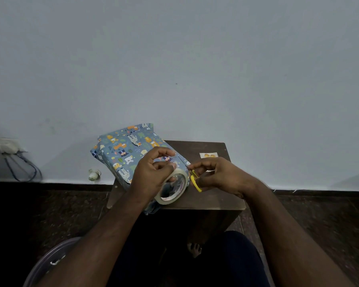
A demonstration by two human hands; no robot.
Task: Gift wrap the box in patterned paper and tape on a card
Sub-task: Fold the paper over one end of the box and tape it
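Observation:
A box wrapped in blue paper with animal prints (124, 150) lies on a small dark wooden table (211, 197), overhanging its left edge. My left hand (151, 175) grips a roll of clear tape (174, 188) held over the box's near right end. My right hand (218, 175) holds yellow-handled scissors (195, 180) right beside the roll; their blades are hidden. A small white card with an orange picture (209, 155) lies on the table behind my right hand.
The table stands against a pale wall. On the dark floor to the left lie a white plug-like object (94, 174) and a bag with blue cords (10, 150). A round translucent rim (50, 259) is at the lower left, and bare toes (194, 248) show under the table.

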